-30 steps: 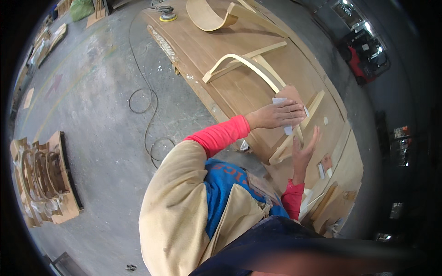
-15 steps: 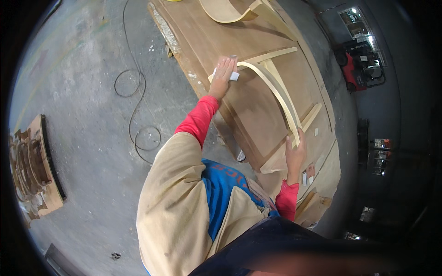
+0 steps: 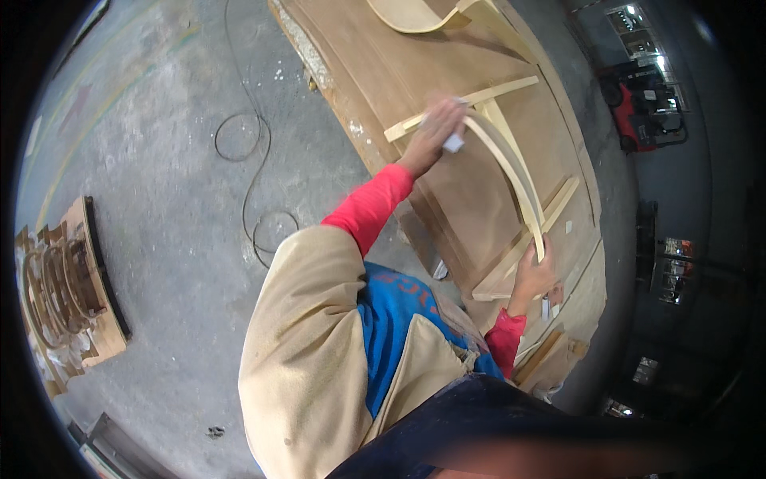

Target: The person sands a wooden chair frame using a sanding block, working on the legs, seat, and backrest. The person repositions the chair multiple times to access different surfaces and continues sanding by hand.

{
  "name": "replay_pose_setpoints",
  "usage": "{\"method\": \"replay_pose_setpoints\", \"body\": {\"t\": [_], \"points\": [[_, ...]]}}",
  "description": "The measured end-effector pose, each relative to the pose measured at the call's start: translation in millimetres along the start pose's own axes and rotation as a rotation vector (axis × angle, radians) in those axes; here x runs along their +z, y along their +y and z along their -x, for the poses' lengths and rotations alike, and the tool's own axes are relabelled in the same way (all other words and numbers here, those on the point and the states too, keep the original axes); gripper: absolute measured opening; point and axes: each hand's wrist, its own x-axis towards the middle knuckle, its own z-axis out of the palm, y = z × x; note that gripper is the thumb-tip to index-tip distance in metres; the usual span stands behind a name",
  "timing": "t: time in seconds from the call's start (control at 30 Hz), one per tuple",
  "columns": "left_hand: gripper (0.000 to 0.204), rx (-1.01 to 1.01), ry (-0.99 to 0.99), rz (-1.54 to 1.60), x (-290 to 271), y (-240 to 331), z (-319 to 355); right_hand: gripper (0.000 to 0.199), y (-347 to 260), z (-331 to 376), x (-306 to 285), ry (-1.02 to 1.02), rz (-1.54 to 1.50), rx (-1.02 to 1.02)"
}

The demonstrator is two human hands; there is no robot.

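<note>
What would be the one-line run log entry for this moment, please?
left hand: presses white sanding pad on curved wooden piece | right hand: grips its near end | support: plywood workbench

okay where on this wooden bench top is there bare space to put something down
The widest bare stretch of the brown board top lies between its chipped near edge and the curved wooden frame, up toward the bent piece. It is crowded by the frame itself: the left hand presses a pale pad there, and the right hand grips its lower end.
</note>
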Motion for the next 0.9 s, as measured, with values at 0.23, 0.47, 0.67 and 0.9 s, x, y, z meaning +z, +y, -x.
{"method": "replay_pose_setpoints", "body": {"t": [0.23,0.47,0.67,0.9], "points": [[0.069,-0.308,-0.309,-0.345,-51.9,-17.4,85.8,0.033,-1.0,-0.6,2.0,0.099,-0.064,-0.046],[0.057,-0.849,0.399,0.056,-51.2,-13.7,71.0,0.032,2.5,2.3,0.2,0.007,-0.003,0.016],[0.069,-1.083,0.621,-0.111,29.5,24.6,-14.0,0.032,-0.5,-2.9,-1.9,0.023,-0.001,-0.013],[0.065,-0.528,0.752,-0.189,-7.9,36.1,-18.1,0.034,-1.7,-1.2,-0.4,0.004,-0.034,-0.009]]}}
